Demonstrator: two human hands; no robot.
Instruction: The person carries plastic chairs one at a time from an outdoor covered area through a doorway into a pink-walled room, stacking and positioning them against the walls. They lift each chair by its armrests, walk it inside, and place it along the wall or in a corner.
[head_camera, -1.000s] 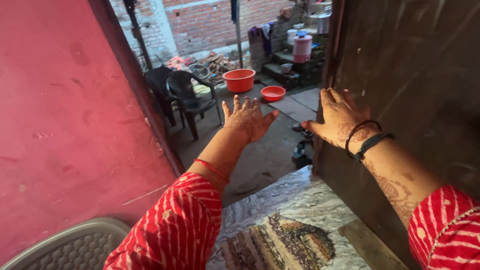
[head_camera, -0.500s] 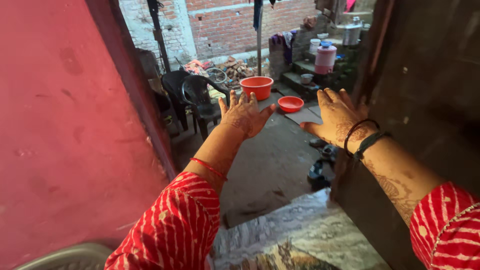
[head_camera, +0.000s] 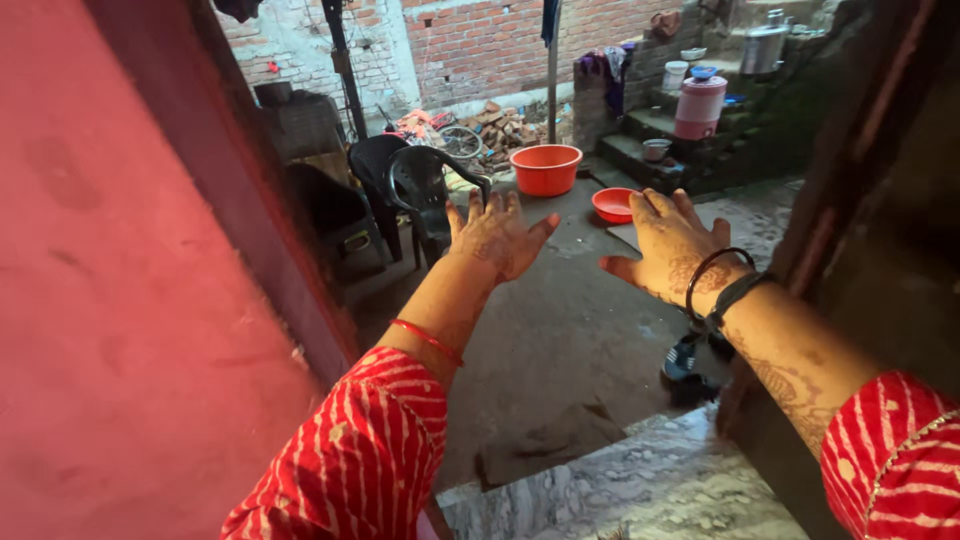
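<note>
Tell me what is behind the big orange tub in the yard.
Behind the orange tub lies a pile of wood and a wheel, then a brick wall. The ground right behind the tub is hidden by it.

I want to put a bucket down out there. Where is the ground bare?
Bare: the yard floor between the black chairs, the red tubs and the shoes. Crowded: the steps with pots, and the rubble pile by the brick wall.

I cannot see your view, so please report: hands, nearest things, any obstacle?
Left hand and right hand raised, fingers spread, holding nothing. Black plastic chair nearest left hand. Dark door beside right arm.
</note>
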